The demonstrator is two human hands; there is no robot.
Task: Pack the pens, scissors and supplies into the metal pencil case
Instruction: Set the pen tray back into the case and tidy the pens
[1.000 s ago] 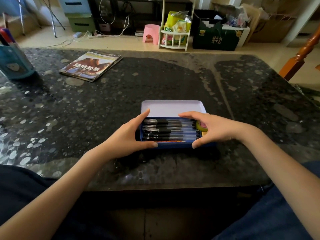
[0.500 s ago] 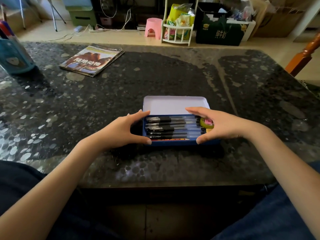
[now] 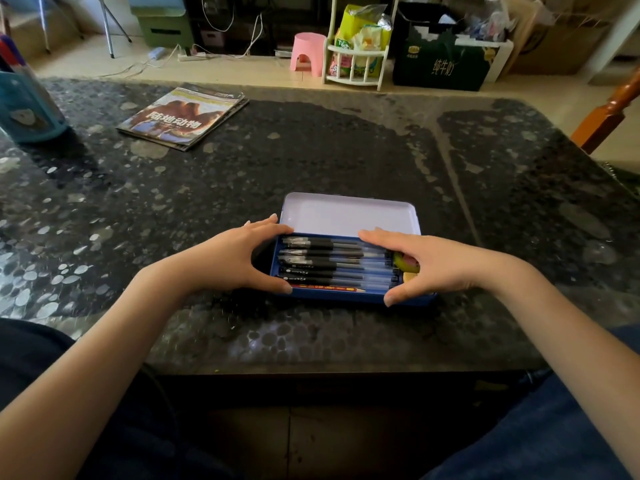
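Note:
The blue metal pencil case (image 3: 332,296) lies open on the dark table, its pale lid (image 3: 349,213) folded back flat. Inside lie several black pens (image 3: 332,261) side by side and a red pencil (image 3: 329,288) along the near wall. A green and pink item (image 3: 403,262) sits at the case's right end, partly hidden. My left hand (image 3: 235,258) cups the left end, thumb on the near wall and fingers at the hinge. My right hand (image 3: 433,261) cups the right end the same way. No scissors are visible.
A magazine (image 3: 183,116) lies at the back left of the table (image 3: 346,161). A teal pen holder (image 3: 27,105) stands at the far left edge. A wooden chair post (image 3: 609,112) rises at the right. My legs are under the near edge.
My hands have stayed around the two ends of the case. The fingers of both hands have crept up toward the hinge and lid. The camera view shifted slightly.

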